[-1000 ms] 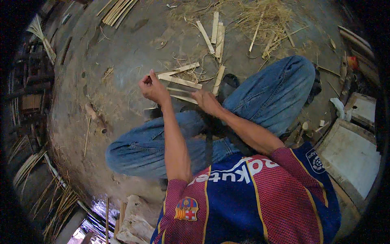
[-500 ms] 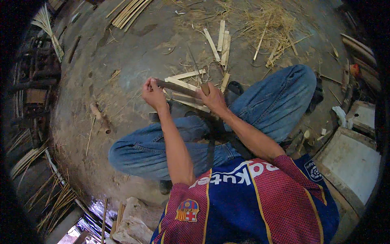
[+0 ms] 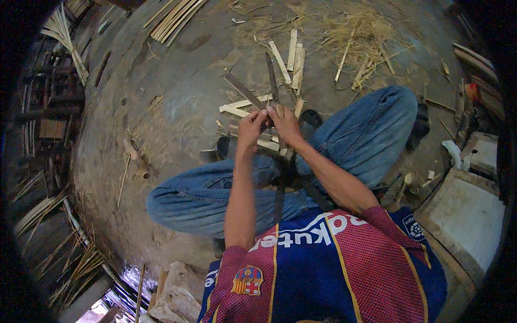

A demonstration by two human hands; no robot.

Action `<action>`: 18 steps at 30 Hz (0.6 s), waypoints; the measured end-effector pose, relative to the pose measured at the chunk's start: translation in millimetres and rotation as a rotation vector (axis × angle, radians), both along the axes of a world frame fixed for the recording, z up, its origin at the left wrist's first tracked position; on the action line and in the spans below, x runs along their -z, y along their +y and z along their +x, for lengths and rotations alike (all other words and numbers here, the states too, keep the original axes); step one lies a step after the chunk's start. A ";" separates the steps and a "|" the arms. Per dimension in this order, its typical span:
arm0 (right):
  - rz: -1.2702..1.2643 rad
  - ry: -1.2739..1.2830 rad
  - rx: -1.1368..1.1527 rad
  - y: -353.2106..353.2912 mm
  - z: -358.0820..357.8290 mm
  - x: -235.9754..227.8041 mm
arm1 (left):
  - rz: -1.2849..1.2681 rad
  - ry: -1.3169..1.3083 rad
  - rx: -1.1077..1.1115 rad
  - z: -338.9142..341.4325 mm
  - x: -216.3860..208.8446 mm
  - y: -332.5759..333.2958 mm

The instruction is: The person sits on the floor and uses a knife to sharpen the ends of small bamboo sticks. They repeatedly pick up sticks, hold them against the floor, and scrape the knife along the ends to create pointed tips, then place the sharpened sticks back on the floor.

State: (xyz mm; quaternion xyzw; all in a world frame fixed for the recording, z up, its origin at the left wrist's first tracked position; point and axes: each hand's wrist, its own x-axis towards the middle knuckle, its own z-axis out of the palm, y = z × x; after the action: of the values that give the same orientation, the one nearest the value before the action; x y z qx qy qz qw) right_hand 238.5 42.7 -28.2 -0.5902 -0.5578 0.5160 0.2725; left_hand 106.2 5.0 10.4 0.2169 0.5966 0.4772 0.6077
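Note:
My left hand (image 3: pixel 251 129) is closed on a flat dark-brown strip (image 3: pixel 241 89), probably bamboo or wood, which slants up and away to the left. Close beside it, my right hand (image 3: pixel 284 126) grips a knife with a long dark blade (image 3: pixel 271 75) pointing away from me. The two hands almost touch in front of my crossed legs, and the fingers hide the near end of the strip and most of the knife handle. Just beyond and below the hands lie pale split pieces (image 3: pixel 233 111) on the ground.
More pale slats (image 3: pixel 292 51) lie farther out, near a heap of fine shavings (image 3: pixel 361 32). At the far left is a bundle of long strips (image 3: pixel 175 20). A short bamboo tube (image 3: pixel 135 159) rests left of my knee; a pale board (image 3: pixel 466 215) stands at right.
My left hand has moved right and toward me, to beside the right hand. The strip has swung from lying across to pointing away. The knife blade now stands more upright.

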 end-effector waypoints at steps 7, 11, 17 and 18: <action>0.368 0.063 0.028 15.5 9.2 -60.5 | 0.167 -0.061 -0.323 -6.7 -10.3 8.7; 0.314 -0.235 -0.032 37.2 9.1 -58.5 | 0.105 -0.027 -0.256 -13.9 -20.7 5.1; 0.444 -0.404 -0.402 38.8 17.1 -63.7 | 0.138 0.591 -0.054 -7.3 -6.8 2.1; 0.446 -0.424 -0.480 38.3 16.6 -68.2 | 0.188 0.850 -0.016 -7.7 2.9 -0.3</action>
State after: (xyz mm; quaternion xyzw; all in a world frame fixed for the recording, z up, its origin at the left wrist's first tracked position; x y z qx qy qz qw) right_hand 255.1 81.0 40.0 -0.4626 -0.8225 0.2977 0.1443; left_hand 98.5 4.8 7.5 0.4438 0.7492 0.4028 0.2819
